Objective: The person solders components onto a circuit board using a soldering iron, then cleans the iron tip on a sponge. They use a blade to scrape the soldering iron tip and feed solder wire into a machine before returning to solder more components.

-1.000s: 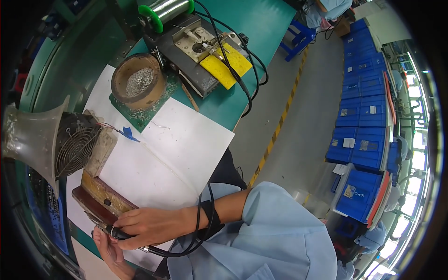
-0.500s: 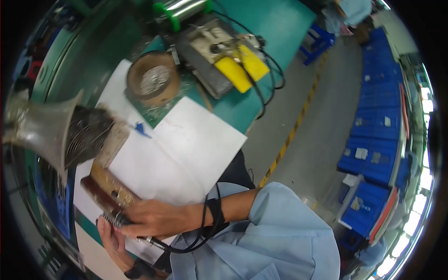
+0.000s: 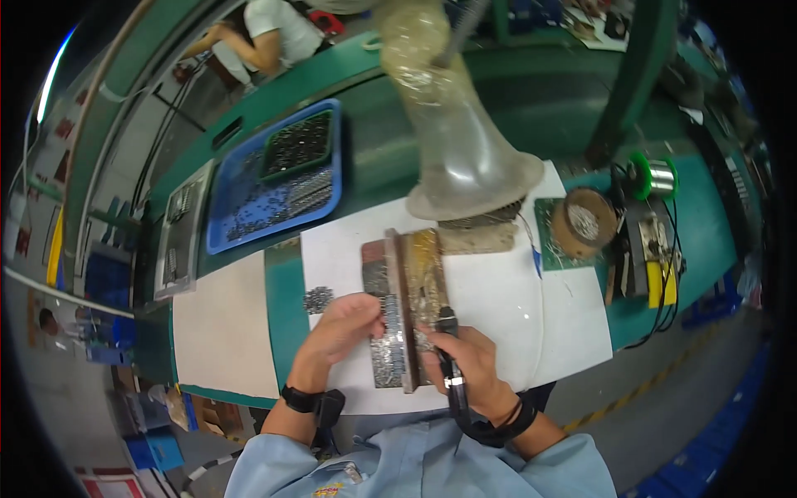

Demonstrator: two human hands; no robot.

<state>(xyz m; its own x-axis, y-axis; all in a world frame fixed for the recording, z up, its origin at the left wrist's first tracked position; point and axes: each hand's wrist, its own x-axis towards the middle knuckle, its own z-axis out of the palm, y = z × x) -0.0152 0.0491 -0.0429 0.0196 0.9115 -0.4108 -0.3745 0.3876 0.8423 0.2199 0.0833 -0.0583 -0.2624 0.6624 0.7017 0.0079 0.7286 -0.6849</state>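
A long brown fixture bar (image 3: 404, 332) stands on the white sheet, with a row of small grey metal parts (image 3: 390, 319) along its left side. My left hand (image 3: 344, 326) is closed at that row, thumb and fingers together; what is between them is too small to tell. In my right hand (image 3: 473, 361) is a black corded tool that looks like a soldering iron (image 3: 449, 365), held beside the bar's right side. Its working tip is not clear. Left of the fixture lies a small pile of grey parts (image 3: 318, 300).
Behind the fixture hangs a clear fume funnel (image 3: 465, 166). A blue tray (image 3: 249, 235) with small parts is at back left. On the right are a round pot of silvery bits (image 3: 610, 220), a solder reel (image 3: 662, 177) and a stand with a yellow sponge (image 3: 662, 284).
My view has swung left, bringing the blue tray into sight. My left hand's fingers have gone from spread to closed at the row. The right hand still holds the tool at the fixture.
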